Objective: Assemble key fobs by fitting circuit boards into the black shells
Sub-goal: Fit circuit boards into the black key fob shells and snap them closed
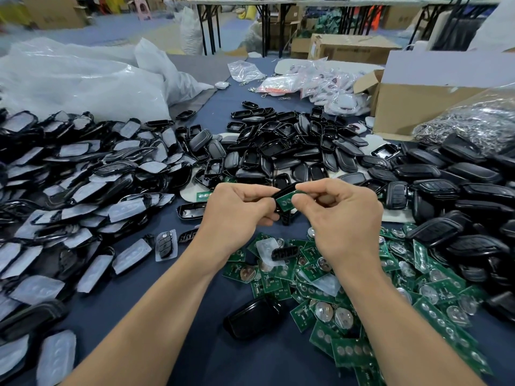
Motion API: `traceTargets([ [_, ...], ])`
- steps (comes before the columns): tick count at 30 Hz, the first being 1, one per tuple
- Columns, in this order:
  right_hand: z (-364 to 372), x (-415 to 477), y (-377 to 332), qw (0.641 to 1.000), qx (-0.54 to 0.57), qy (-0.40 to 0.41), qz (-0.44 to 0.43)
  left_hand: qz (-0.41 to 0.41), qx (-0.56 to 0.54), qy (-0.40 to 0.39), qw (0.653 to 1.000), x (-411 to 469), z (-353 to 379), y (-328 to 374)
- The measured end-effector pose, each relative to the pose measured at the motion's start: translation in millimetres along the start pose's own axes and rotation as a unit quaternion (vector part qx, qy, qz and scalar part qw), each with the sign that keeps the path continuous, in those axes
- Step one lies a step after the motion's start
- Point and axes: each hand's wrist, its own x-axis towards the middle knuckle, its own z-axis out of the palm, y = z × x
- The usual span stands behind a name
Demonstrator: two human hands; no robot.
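Note:
Above the middle of the table my left hand point(239, 210) grips a black shell point(281, 195), mostly hidden by its fingers. My right hand point(342, 213) pinches a green circuit board point(287, 201) between thumb and forefinger, its left end lying against the shell. A pile of loose green circuit boards point(390, 288) with silver coin cells lies below and right of my hands. Empty black shells point(278, 151) are heaped beyond my hands.
Shell halves with grey rubber pads point(78, 190) cover the left side. Closed black fobs point(459, 196) pile up on the right. A cardboard box point(412, 107) and a bag of metal rings point(473, 121) stand at the back right; white plastic bags point(83, 79) at the back left.

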Motion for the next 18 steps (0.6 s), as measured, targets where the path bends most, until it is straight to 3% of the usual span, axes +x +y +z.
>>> traceTargets([
  [18,5.1,-6.4,-6.6,0.997,-0.075,0.025,-0.009,0.003,0.000,0.004,1.000,-5.2,-1.7,2.9],
])
